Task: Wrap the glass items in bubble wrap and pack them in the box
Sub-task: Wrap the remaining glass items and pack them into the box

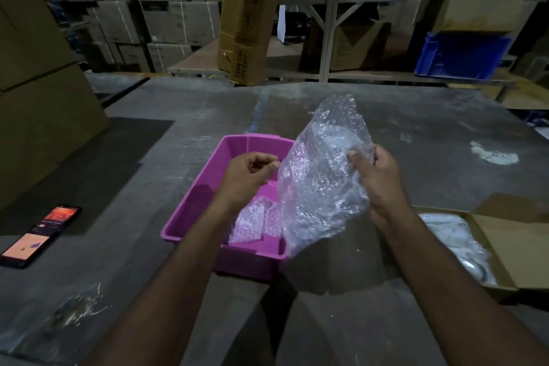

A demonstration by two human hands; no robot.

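The right hand grips a large, crinkled sheet of bubble wrap, thumb pressed on its front and fingers curled behind, holding it upright above the grey, scuffed table. The sheet is translucent and dimpled, bunched into an irregular tall shape; something darker shows faintly through its folds, but what it is cannot be told. The left hand hangs just beside the sheet's left edge with fingers loosely curled toward the thumb; whether they pinch the plastic's edge or only come near it cannot be told. Below both hands sits a pink plastic tub, rectangular with smooth walls and a rolled rim, and on its floor lie smaller bubble-wrapped bundles, lumpy and glossy. At the right edge of the table an open cardboard box with its flap folded back holds pale, shiny wrapped material. Far to the left a smartphone lies flat, its screen lit orange.
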